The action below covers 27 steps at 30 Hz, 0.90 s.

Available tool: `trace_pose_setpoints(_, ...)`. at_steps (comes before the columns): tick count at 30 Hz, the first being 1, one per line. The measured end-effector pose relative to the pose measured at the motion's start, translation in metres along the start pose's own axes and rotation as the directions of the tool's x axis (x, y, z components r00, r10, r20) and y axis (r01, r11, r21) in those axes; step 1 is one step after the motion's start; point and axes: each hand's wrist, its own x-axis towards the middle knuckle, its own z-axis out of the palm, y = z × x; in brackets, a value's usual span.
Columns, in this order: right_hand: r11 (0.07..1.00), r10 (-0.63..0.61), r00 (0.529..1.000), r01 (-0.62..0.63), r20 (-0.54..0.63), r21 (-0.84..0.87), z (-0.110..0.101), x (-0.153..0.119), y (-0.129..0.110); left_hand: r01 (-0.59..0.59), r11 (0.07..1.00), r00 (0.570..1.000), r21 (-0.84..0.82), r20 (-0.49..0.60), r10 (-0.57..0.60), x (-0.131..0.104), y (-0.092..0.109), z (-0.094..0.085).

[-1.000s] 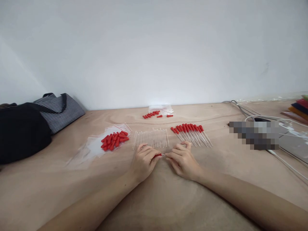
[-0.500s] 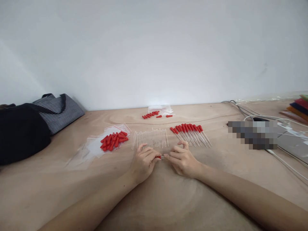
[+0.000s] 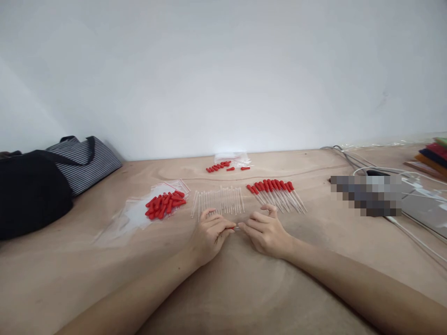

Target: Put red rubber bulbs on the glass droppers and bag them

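Note:
My left hand [image 3: 211, 234] pinches a red rubber dropper bulb, mostly hidden by the fingers. From it a clear glass dropper tube [image 3: 236, 228] runs across to my right hand [image 3: 266, 232], whose fingertips are closed on the tube. Just beyond the hands lies a row of bare glass tubes [image 3: 220, 200]. To the right of that row, several droppers with red bulbs [image 3: 274, 190] lie side by side on a slant. A heap of loose red bulbs [image 3: 165, 204] rests on clear zip bags [image 3: 131, 218] at the left.
Near the wall are more red bulbs [image 3: 218, 166], thin tubes and a small bag [image 3: 230, 158]. A black bag [image 3: 31, 195] and a striped bag [image 3: 87, 160] stand at far left. At right are cables [image 3: 419, 242], a laptop [image 3: 428, 209] and a blurred-out object [image 3: 366, 195].
The left fingers have shifted slightly to the right along the dropper, covering more of the red bulb. The right hand has hardly moved.

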Motion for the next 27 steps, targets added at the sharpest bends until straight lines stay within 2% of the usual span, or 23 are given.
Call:
trace_pose_setpoints(2, 0.996, 0.076, 0.997, -0.076, 0.009, 0.045, 0.002, 0.000, -0.001, 0.019, 1.000, 1.000, -0.023, -0.002, -0.019, 0.000, -0.002, 0.001)
trace_pose_setpoints(5, 0.991, 0.112, 0.994, -0.113, 0.014, 0.071, 0.002, 0.000, -0.002, 0.033, 0.999, 0.999, -0.033, -0.015, -0.034, -0.001, -0.003, 0.001)
trace_pose_setpoints(14, 0.998, 0.048, 0.999, -0.049, 0.008, 0.049, 0.001, 0.005, -0.005, 0.030, 1.000, 0.999, 0.006, -0.019, -0.030, -0.001, -0.001, 0.002)
trace_pose_setpoints(19, 0.994, 0.083, 0.996, -0.085, 0.028, 0.071, 0.003, 0.006, -0.006, 0.040, 0.999, 0.999, 0.007, -0.031, -0.040, -0.001, -0.001, 0.002)
trace_pose_setpoints(24, 0.992, 0.087, 0.996, -0.089, 0.031, 0.089, 0.002, 0.007, 0.000, 0.027, 0.999, 1.000, -0.041, 0.008, -0.027, -0.001, -0.002, 0.001)
trace_pose_setpoints(27, 0.986, 0.147, 0.989, -0.147, 0.006, 0.083, 0.000, 0.005, 0.004, 0.063, 0.997, 0.998, -0.038, -0.015, -0.063, -0.002, -0.003, 0.000)
